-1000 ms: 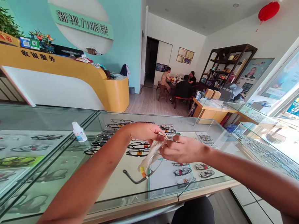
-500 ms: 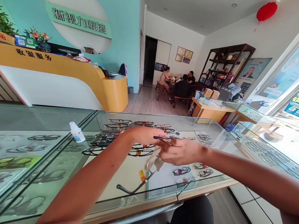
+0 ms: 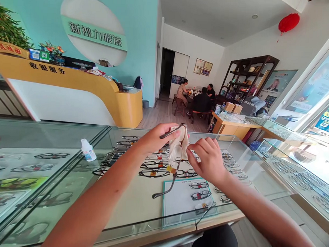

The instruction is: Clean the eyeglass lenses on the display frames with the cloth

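Above the glass counter, my left hand [image 3: 162, 136] is closed on a pair of eyeglasses [image 3: 175, 179], turned on end. One dark temple points down to the left, and a yellow tag [image 3: 170, 169] hangs by the hinge. A pale cloth [image 3: 177, 147] drapes over the front of the glasses and covers most of the lenses. My right hand [image 3: 209, 159] has curled fingers, with thumb and fingertips pinched at the cloth's right edge; the exact contact is hard to see.
Rows of eyeglasses lie in the glass display case [image 3: 129, 212]. A small white bottle [image 3: 88, 150] stands on its top at left. A yellow reception counter [image 3: 129, 104] and several seated people [image 3: 201, 101] are farther back. More showcases [image 3: 287, 167] stand to the right.
The glasses and cloth have been raised and turned more upright. My right hand has moved right, from gripping close against the left hand to the cloth's edge. The view has shifted slightly.
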{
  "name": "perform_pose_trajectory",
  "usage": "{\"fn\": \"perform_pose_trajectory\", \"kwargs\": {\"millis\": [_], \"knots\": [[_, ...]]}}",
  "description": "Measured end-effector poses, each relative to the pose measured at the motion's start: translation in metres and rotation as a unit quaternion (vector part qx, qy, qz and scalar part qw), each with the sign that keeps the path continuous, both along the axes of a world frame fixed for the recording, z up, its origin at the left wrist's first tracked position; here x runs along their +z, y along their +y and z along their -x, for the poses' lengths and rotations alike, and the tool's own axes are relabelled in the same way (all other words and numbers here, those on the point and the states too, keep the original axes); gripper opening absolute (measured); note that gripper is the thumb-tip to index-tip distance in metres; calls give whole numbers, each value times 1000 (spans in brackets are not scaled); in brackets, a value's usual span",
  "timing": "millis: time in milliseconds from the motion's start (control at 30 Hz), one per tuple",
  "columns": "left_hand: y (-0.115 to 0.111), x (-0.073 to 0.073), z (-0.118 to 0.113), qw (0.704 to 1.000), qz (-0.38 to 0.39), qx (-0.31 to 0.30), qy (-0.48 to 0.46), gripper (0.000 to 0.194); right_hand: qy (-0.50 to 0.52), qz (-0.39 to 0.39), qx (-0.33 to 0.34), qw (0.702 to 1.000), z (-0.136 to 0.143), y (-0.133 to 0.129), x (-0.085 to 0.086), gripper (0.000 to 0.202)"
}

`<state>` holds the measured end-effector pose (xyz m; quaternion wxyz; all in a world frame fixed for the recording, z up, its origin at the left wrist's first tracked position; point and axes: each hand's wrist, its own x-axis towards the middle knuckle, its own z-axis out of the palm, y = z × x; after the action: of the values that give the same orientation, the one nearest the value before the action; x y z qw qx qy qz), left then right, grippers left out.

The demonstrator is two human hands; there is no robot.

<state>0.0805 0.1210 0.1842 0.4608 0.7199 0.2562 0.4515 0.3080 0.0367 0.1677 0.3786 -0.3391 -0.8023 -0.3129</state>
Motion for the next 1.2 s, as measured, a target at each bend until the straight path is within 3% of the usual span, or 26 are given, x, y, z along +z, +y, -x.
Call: {"fn": "perform_pose_trajectory", "kwargs": {"millis": [67,133,233,400,500,600,767,933,1200], "knots": [[-6,8,1,1000,-6,-19,-6,51,140,139,23,980,11,4,1,17],[-12,13,-1,999,-1,-12,-38,52,246,232,71,938,21,12,3,17],[-15,13,-4,996,-16,28,-82,51,362,314,142,866,32,28,3,19],[-7,5,-4,989,-35,48,-136,47,499,444,257,698,46,48,5,28],[-4,7,-3,984,11,36,-177,47,515,478,312,639,55,53,10,31],[-2,12,-3,971,58,26,-232,47,504,480,344,631,60,57,17,35],[3,17,1,953,74,17,-294,48,493,450,353,655,62,66,24,38],[7,17,7,964,72,16,-254,45,459,468,342,674,59,73,26,39],[13,15,14,984,47,48,-168,49,440,521,351,642,55,74,29,36]]}}
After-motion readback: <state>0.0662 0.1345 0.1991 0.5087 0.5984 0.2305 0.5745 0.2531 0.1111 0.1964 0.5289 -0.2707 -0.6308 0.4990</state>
